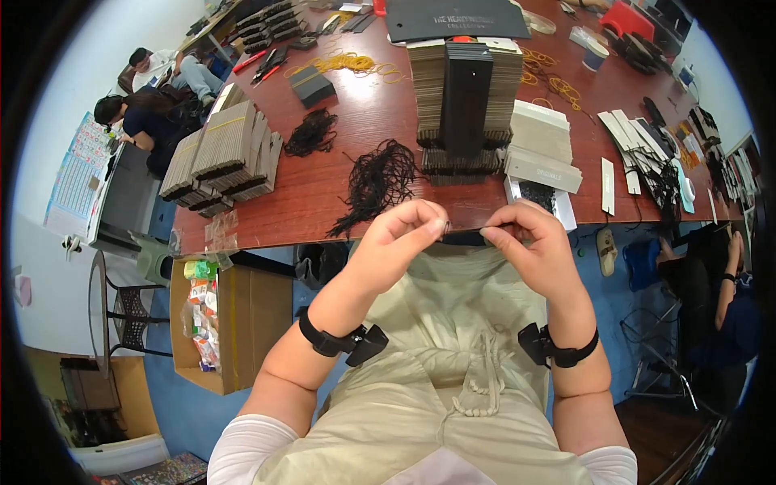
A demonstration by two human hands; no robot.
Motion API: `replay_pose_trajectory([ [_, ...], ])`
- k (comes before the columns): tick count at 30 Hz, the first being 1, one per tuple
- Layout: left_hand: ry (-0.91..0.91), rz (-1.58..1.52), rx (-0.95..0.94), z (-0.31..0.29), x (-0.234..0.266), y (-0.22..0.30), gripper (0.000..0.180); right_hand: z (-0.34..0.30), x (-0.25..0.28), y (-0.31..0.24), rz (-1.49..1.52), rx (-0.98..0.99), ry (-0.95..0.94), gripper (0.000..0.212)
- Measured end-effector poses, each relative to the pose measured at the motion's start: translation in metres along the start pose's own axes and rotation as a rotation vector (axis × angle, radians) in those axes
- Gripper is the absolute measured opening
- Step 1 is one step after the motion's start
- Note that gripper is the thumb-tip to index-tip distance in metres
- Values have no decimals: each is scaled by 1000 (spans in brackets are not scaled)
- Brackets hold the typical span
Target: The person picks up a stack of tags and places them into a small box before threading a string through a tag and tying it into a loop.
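Observation:
Just over the table's front edge, my left hand [400,249] is closed in a pinch, thumb against fingers. My right hand [529,242] pinches at the same height, a short gap to the right. A thin black cord [467,232] seems to run between the fingertips, mostly lost against the dark gap behind it. Beyond my left hand lies a tangled pile of black cords [380,182]. Straight ahead stands a tall stack of grey-brown card tags [424,89] with black tags [467,101] in front. Pale tags [543,170] rest on a white box [563,212] near my right hand.
Banded card stacks [230,145], a dark block [312,87] and yellow rubber bands [343,63] lie on the red-brown table [275,218]. A paper cup [594,55] stands far right. On the floor at left is a cardboard box [242,327]. Other people sit at both sides.

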State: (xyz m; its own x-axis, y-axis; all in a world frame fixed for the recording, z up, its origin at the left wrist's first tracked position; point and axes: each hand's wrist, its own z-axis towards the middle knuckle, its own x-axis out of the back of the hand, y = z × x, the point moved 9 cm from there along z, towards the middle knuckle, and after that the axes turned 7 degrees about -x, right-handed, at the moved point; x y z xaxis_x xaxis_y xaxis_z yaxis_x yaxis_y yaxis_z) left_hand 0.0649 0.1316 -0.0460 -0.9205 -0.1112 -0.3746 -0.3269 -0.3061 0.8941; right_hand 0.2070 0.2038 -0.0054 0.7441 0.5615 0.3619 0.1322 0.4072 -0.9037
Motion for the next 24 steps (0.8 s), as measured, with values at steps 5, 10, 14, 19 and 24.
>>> replay_pose_trajectory([
  [5,-274,-293,418,-5,-29,-39,33,2,-19,-30,-208,340,-109,15],
  [10,-152,104,610,-12,-14,-58,42,25,19,-2,-526,282,160,26],
  [14,-157,35,572,-13,-8,-65,36,39,61,33,-993,236,370,42],
  [19,-148,52,516,-13,-2,-62,28,39,62,43,-1061,316,325,45],
  [24,-135,177,514,-9,5,-54,28,29,84,13,-650,314,522,44],
])
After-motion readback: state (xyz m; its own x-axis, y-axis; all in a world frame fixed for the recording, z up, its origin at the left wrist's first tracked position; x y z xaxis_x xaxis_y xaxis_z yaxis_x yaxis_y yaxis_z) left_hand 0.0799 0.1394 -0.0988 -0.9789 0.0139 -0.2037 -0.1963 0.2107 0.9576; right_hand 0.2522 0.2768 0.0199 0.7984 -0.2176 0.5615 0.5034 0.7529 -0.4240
